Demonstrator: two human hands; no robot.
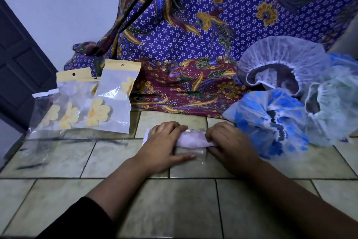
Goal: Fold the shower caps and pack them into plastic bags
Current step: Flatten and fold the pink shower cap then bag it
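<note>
A folded pale pink shower cap [191, 139] lies as a short roll inside a clear plastic bag [199, 154] on the tiled floor. My left hand [166, 145] presses flat on the left end of the bag, thumb stretched along its near edge. My right hand [230, 143] grips the roll's right end with curled fingers. To the right lie loose caps: a blue-spotted one [271, 120], a white one [279, 64] and a pale greenish one [333, 107]. Several empty bags with yellow flower prints [114, 99] stand at the left.
A purple and maroon batik cloth [193, 45] hangs and spreads behind the work spot. A dark door [17, 68] and a white wall are at the left. Bare floor tiles [174, 209] stretch toward me.
</note>
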